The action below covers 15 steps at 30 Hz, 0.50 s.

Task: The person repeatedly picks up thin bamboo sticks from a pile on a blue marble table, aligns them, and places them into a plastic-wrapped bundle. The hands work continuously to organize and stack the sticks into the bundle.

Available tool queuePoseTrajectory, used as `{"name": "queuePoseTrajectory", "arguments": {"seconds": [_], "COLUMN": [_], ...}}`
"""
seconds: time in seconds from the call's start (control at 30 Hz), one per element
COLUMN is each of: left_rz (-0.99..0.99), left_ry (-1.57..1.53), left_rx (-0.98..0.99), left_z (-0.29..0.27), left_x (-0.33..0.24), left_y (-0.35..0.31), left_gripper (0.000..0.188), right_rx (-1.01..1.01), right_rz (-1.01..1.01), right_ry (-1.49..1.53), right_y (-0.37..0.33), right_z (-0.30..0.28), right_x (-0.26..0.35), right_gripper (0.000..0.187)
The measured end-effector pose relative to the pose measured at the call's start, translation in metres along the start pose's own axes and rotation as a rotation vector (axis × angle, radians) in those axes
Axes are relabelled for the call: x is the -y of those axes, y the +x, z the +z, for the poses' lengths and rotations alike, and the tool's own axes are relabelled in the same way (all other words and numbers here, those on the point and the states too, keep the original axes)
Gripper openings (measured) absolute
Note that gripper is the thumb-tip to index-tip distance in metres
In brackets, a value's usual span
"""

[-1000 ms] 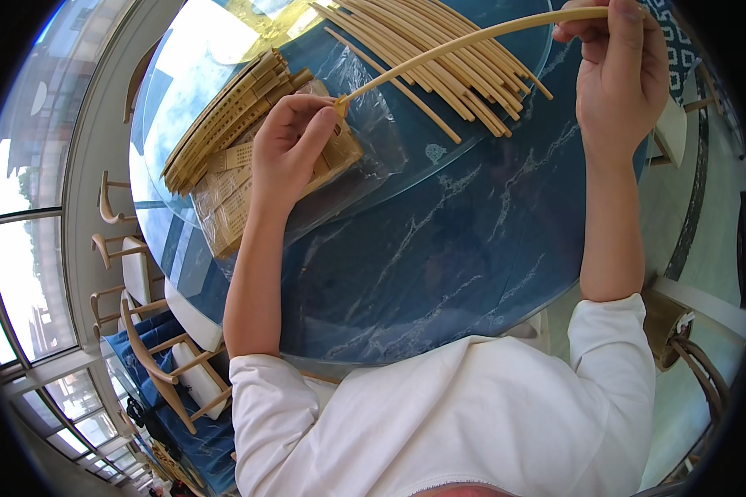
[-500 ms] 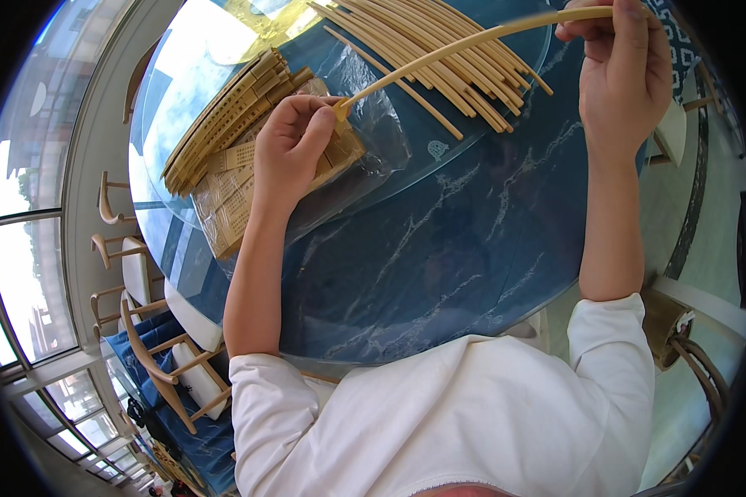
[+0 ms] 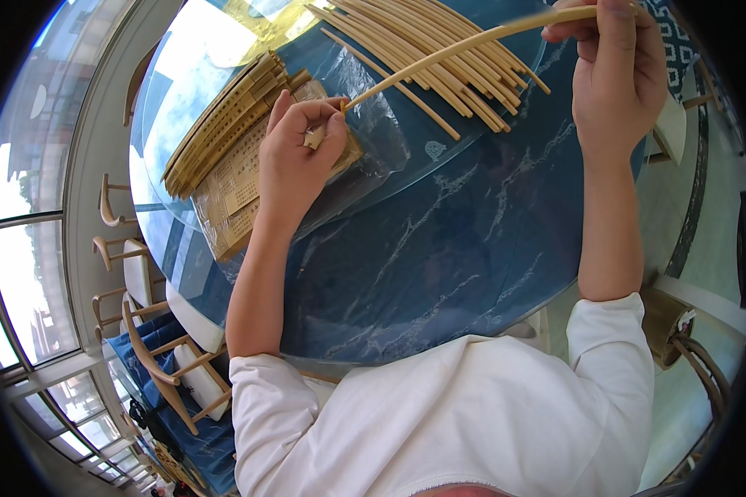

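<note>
A long thin wooden stick spans the gap between my hands above the table. My left hand is closed in a pinch at its lower left end, with thumb and forefinger bent into a ring. My right hand grips the upper right end, near the top of the view. Behind the held stick lies a loose bundle of similar sticks. Close beside my left hand is a stack of tan bamboo slips with writing, next to a flat packet in clear plastic, partly hidden by that hand.
Everything lies on a round blue marbled table with a glass top. Wooden chairs with pale seats stand at the left by tall windows. A brown bag-like thing sits at the lower right.
My left hand has shifted slightly, and its forefinger and thumb now form a more open ring at the stick's end. My right hand has moved a little to the left with the stick.
</note>
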State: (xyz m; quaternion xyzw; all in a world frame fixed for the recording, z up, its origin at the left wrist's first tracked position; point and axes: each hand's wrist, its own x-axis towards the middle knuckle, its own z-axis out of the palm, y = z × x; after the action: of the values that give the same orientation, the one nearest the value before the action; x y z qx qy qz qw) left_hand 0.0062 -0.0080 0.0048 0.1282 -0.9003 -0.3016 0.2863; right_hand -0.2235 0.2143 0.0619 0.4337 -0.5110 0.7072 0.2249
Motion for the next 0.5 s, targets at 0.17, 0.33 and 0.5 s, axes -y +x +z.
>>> {"name": "queuePoseTrajectory", "arguments": {"seconds": [0.17,0.33,0.5], "left_rz": [0.039,0.039,0.125], "left_ry": [0.168,0.207,0.235], "left_rx": [0.006,0.029,0.008], "left_z": [-0.002,-0.009,-0.013], "left_x": [-0.009,-0.012,-0.008], "left_y": [0.002,0.006,0.007], "left_gripper": [0.009,0.007,0.008], "right_rx": [0.007,-0.024,-0.003], "right_rz": [0.085,0.185,0.149], "right_ry": [-0.010,0.138,0.267], "right_y": [-0.001,0.001,0.002], "right_z": [0.002,0.006,0.003], "right_x": [0.003,0.000,-0.006], "right_gripper": [0.024,0.024,0.025]}}
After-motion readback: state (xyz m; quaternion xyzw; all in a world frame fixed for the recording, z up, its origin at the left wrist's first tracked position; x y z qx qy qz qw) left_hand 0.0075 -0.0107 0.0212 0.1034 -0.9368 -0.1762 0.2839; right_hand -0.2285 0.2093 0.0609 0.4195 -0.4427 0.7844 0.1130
